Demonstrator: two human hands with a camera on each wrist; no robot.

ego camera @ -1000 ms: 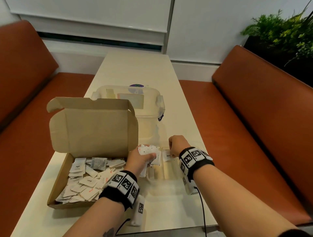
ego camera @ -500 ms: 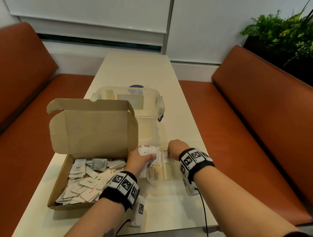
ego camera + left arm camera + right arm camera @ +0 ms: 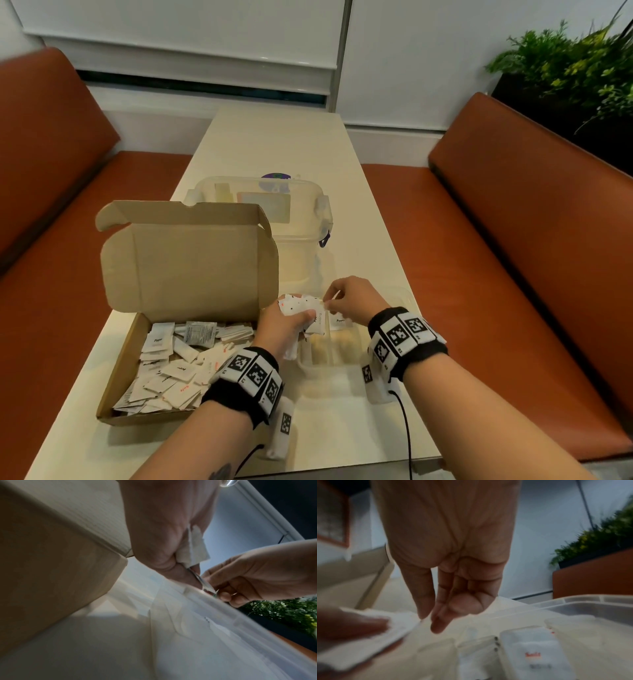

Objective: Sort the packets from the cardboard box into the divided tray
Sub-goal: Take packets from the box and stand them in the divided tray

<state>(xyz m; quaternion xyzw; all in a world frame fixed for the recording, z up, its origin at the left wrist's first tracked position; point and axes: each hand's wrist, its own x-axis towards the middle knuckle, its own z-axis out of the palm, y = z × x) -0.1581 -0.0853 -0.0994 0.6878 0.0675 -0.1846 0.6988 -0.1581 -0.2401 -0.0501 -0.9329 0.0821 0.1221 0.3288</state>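
Packets (image 3: pixel 301 310) in left hand (image 3: pixel 281 325) — over tray (image 3: pixel 342 356) edge

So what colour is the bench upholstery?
Rust orange; the benches show best in the head view.

Long cream table (image 3: pixel 274 144) runs to a white wall (image 3: pixel 428 51) with lowered roller blind (image 3: pixel 178 31). 2 orange-brown padded benches flank it: left (image 3: pixel 44 154), right (image 3: pixel 513 205). Green plants (image 3: pixel 565 65) behind right bench. Even, soft light

White packets (image 3: pixel 178 373), red or black print; tan cardboard box (image 3: pixel 191 260); seemingly clear tray (image 3: pixel 404 298); rust-orange benches (image 3: pixel 513 240).
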